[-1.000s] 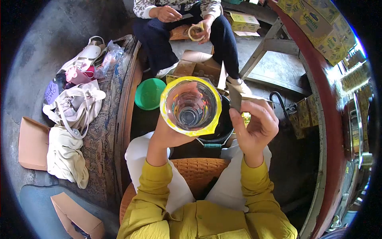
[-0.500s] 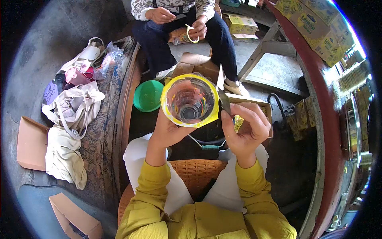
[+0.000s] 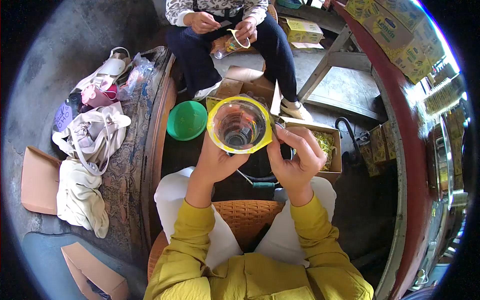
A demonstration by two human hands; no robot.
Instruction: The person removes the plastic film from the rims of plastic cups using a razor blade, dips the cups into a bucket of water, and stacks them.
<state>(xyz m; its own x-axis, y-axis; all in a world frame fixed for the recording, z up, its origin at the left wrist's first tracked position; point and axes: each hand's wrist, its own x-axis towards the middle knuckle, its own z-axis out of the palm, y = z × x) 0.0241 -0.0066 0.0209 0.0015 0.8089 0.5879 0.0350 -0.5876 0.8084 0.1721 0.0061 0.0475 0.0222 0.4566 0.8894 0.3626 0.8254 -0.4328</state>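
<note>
A clear plastic cup (image 3: 239, 125) with a yellow rim faces me, its open mouth toward the camera. Wrapped round its lower left side is my left hand (image 3: 215, 160). My right hand (image 3: 299, 157) pinches a thin flat dark blade (image 3: 273, 128), seen nearly edge-on, against the right side of the yellow rim. Whether the blade cuts into the rim is too small to tell.
Opposite sits a co-worker (image 3: 220, 25) holding a small flat piece and another cup (image 3: 227, 47). A green basin (image 3: 187, 120) lies at left, an open box of yellow scraps (image 3: 327, 150) at right. Bags (image 3: 95, 132) lie on the patterned bench (image 3: 127, 200).
My right hand has moved left and the blade now meets the cup's rim. The cup sits slightly lower and farther from the camera. The co-worker's cup has tilted.
</note>
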